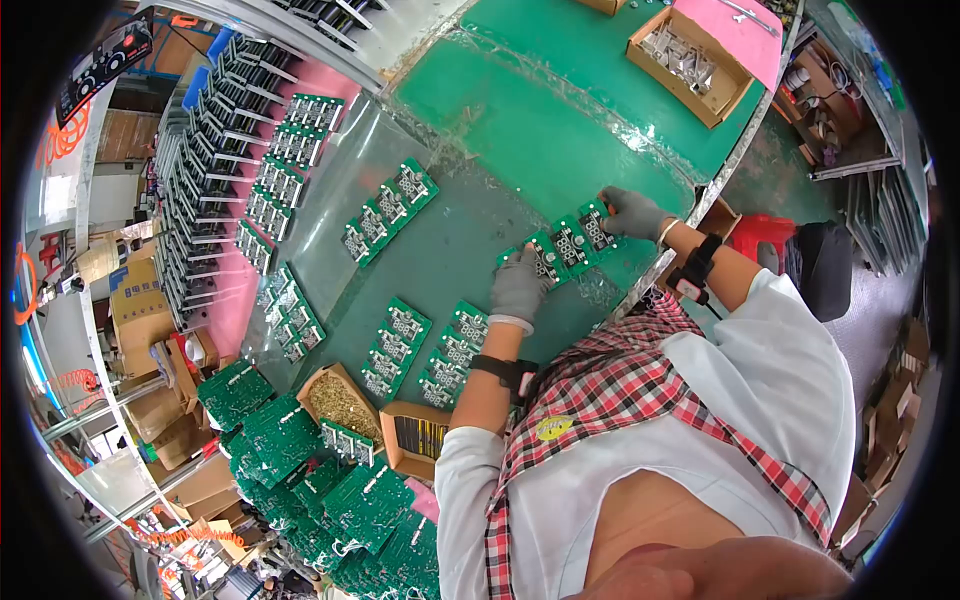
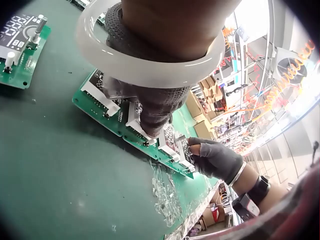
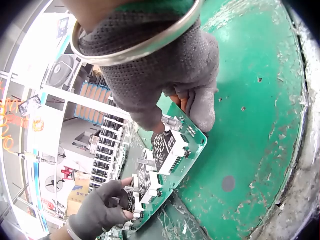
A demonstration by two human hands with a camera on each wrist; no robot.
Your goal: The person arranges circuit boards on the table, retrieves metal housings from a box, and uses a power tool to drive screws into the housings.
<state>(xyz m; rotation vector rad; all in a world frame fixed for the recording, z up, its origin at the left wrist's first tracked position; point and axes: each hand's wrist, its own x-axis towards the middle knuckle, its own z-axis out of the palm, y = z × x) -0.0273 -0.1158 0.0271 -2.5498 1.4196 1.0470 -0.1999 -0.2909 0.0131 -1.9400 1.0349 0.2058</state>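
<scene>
A green circuit board bearing a row of small black digit displays sits at the near edge of the bench, directly before a person in a checked apron. Both hands grasp it, one toward each end. The left hand, in a grey glove with bare fingertips, pinches the board's left part between thumb and fingers; the right hand, gloved alike, grips the right end, its thumb beside a display. Whether the board touches the bench or is slightly raised cannot be told.

A similar board lies alone toward the middle of the bench, while two more boards lie side by side near its left edge, beside the left forearm. Further boards line a pink sheet along the far edge, next to a rack of black parts.

At the left edge stand a box of small brass-coloured pieces and a box of dark strips, with a heap of green boards just beside them. Toward the right end, near the near edge, a cardboard box holds metal parts.
</scene>
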